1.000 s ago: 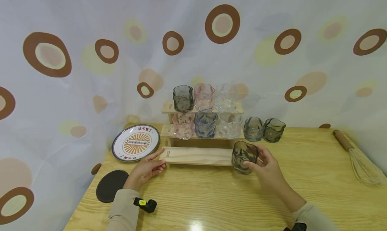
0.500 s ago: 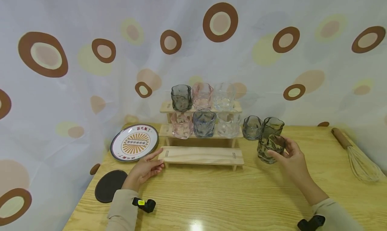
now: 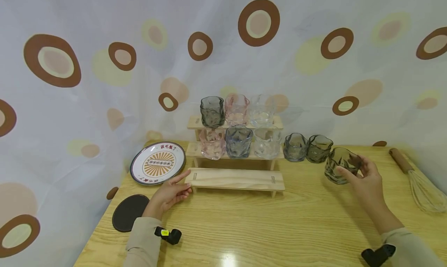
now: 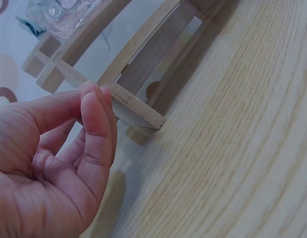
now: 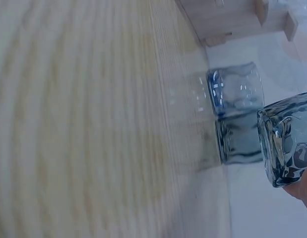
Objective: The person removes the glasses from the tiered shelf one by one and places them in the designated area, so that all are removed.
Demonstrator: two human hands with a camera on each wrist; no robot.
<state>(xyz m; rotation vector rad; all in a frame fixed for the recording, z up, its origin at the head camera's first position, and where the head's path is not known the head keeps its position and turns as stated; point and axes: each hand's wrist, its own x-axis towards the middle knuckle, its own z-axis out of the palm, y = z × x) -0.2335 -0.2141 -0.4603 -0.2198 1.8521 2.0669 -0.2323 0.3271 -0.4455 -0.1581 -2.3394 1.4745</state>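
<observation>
In the head view my right hand (image 3: 367, 183) holds a smoky grey drinking glass (image 3: 338, 170), thumb on its near side. The same glass (image 5: 292, 141) shows at the right edge of the right wrist view, raised off the table. My left hand (image 3: 169, 197) pinches the left end of the lowest step of a three-step wooden display rack (image 3: 234, 179), which bears nothing. Fingertips (image 4: 96, 106) meet at the step's end in the left wrist view. Pink, blue and clear glasses stand on the middle step; grey, pink and clear ones fill the top step.
Two glasses, a bluish one (image 3: 295, 147) and a grey one (image 3: 318, 149), stand right of the rack. A patterned plate (image 3: 139, 160) and a black round mat (image 3: 129, 213) lie at the left. A whisk (image 3: 420, 183) lies at the far right.
My right hand has carried the grey glass rightward, away from the lowest step's right end and past the two standing glasses. The left hand stays at the step's left end.
</observation>
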